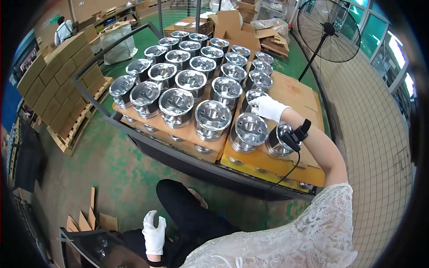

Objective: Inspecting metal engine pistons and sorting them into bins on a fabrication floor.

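Note:
Rows of shiny metal pistons stand upright on cardboard sheets on a dark-framed cart. My right hand [268, 108], in a white glove, reaches over the right part of the load. Its fingers are closed on the rim of one piston [254, 95], though the fingertips are partly hidden. Just nearer stands another piston [250, 129], and under my wrist is a further piston [278, 142], partly covered by a black wrist strap [292, 137]. My left hand [154, 234], also gloved in white, hangs low beside my leg. Its thumb and fingers are apart with nothing between them.
A bare cardboard sheet [295, 96] lies right of the pistons, above a lower layer. A big black fan [328, 29] and a wire mesh fence stand to the right. Stacked cartons [58, 80] sit on a pallet at left. A person [64, 30] is far back left.

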Motion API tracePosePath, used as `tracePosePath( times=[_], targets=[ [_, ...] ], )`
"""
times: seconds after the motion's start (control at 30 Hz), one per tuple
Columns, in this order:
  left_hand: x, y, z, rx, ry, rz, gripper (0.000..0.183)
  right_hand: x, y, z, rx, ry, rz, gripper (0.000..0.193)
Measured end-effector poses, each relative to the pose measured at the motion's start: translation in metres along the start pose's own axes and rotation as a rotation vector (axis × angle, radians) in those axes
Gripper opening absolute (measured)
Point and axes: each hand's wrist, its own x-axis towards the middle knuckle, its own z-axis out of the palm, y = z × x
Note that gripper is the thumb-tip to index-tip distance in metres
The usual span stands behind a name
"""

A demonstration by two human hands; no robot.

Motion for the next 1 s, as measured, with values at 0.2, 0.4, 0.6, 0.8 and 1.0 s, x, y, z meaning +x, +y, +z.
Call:
tracePosePath(
  times=[0.2,0.4,0.6,0.8,1.0],
  targets=[
    [0.012,-0.013,0.009,0.004,0.019,-0.010,0.033,0.035,0.023,-0.043,-0.058,0.138,-0.100,0.031],
    [0.021,-0.001,0.014,0.028,0.008,-0.008,0.033,0.102,0.069,-0.041,-0.241,-0.006,-0.041,0.036],
    [0.018,-0.025,0.016,0.020,0.058,-0.035,0.032,0.101,0.075,-0.039,-0.201,0.000,-0.042,0.033],
    [0.029,-0.029,0.016,0.095,0.036,-0.050,0.032,0.102,0.065,-0.075,-0.162,-0.091,-0.024,0.034],
    [0.030,-0.033,0.019,0.118,0.031,-0.166,0.031,0.154,0.114,-0.091,-0.366,0.180,0.143,0.030]
  ],
)
